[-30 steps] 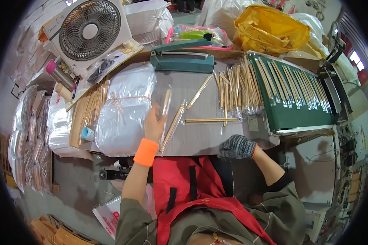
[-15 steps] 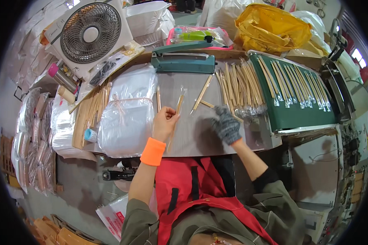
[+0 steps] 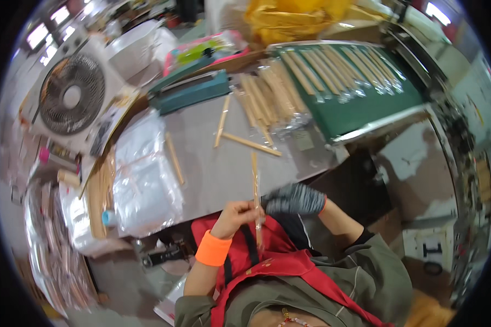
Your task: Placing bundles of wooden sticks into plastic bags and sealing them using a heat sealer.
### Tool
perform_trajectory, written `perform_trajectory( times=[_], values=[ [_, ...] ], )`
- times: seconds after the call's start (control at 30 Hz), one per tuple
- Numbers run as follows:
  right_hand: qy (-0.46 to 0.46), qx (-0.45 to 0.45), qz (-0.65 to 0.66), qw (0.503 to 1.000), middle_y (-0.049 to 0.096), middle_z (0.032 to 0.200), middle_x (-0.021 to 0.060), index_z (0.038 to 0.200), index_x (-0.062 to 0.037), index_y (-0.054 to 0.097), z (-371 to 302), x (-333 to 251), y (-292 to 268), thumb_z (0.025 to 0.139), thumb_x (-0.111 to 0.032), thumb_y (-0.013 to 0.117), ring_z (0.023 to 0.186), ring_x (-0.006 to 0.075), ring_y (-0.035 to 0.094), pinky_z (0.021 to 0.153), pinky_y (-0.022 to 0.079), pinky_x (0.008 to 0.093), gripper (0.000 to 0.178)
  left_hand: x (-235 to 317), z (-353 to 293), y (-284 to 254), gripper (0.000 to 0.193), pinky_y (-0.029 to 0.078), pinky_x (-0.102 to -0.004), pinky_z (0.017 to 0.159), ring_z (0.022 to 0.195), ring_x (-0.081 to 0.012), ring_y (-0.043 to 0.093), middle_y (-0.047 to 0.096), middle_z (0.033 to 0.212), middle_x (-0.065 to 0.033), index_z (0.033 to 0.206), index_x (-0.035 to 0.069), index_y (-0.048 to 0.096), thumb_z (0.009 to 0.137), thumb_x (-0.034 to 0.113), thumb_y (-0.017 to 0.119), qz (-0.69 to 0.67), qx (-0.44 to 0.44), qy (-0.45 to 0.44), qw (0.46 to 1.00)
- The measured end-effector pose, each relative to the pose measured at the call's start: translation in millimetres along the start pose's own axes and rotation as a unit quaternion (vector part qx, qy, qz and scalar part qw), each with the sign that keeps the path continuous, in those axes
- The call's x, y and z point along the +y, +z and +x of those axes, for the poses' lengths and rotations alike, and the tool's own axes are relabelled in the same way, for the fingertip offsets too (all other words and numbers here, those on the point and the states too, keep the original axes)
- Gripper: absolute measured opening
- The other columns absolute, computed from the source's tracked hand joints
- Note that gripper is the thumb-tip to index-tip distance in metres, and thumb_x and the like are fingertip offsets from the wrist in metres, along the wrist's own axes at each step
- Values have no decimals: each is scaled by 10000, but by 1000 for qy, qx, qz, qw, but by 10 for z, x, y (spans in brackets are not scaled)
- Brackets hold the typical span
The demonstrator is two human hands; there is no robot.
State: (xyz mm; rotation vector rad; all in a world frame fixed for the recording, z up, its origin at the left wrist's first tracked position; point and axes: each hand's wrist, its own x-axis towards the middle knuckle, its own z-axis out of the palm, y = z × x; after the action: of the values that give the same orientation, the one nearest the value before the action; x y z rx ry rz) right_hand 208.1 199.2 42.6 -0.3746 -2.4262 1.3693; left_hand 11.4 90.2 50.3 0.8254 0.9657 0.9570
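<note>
My bare left hand [image 3: 235, 217], with an orange wristband, is closed on slim wooden sticks [image 3: 255, 177] in a clear sleeve. They stand nearly upright in view, before my red apron at the table's near edge. My right hand [image 3: 295, 199], in a grey knitted glove, comes from the right with its fingers closed together at the same sticks; its fingertips are partly hidden and slightly blurred. Beyond my hands a loose stick [image 3: 251, 145] lies slantwise on the table, close to another stick [image 3: 222, 121]. A further stick [image 3: 175, 158] rests beside the clear plastic bags [image 3: 144, 180].
Sleeved sticks are piled [image 3: 273, 95] at the table's far side. More lie in a row on a green board [image 3: 360, 111] at the right. A teal bag sealer [image 3: 193, 91] stands at the back, a fan [image 3: 71, 95] at the far left. A yellow bag [image 3: 294, 19] lies behind.
My view has turned to the right. Both hands have drawn back toward my body and come together at the sleeved sticks. My gloved hand has left the loose stick on the table.
</note>
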Motion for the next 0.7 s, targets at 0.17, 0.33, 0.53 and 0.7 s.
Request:
perform_trajectory(
  times=[0.17, 0.33, 0.53, 0.7],
  values=[
    [116, 240, 374, 889, 636, 775, 24, 961, -24, 645, -453, -377, -446, 824, -260, 652, 668, 82, 586, 565, 478, 207, 272, -134, 326, 476, 235, 391, -307, 636, 673, -190, 486, 519, 698, -75, 695, 32, 541, 809, 222, 619, -116, -253, -19, 960],
    [67, 412, 363, 833, 577, 720, -27, 906, -28, 639, -1278, -429, -604, 821, -111, 621, 606, 44, 494, 517, 406, 190, 120, -391, 698, 1253, 211, 317, -307, 594, 654, -187, 421, 489, 683, -75, 691, 57, 503, 788, 218, 599, -311, -328, -172, 875],
    [-55, 723, 515, 457, 316, 483, -48, 583, -176, 393, -3104, -286, -1643, 798, -153, 523, 393, 114, 302, 366, 295, 240, 253, -457, 824, 1633, 174, 371, -280, 574, 656, -161, 464, 491, 714, -48, 824, 44, 519, 853, 207, 572, -101, -306, -297, 899],
    [-160, 884, 242, 365, 373, 472, -39, 561, -192, 381, -6437, -1007, -2192, 767, -129, 559, 370, 97, 372, 328, 321, 207, 279, -386, 965, 1295, 157, 404, -221, 484, 550, -83, 494, 540, 708, -7, 957, 23, 572, 911, 167, 529, -23, -184, -181, 966]
  ],
)
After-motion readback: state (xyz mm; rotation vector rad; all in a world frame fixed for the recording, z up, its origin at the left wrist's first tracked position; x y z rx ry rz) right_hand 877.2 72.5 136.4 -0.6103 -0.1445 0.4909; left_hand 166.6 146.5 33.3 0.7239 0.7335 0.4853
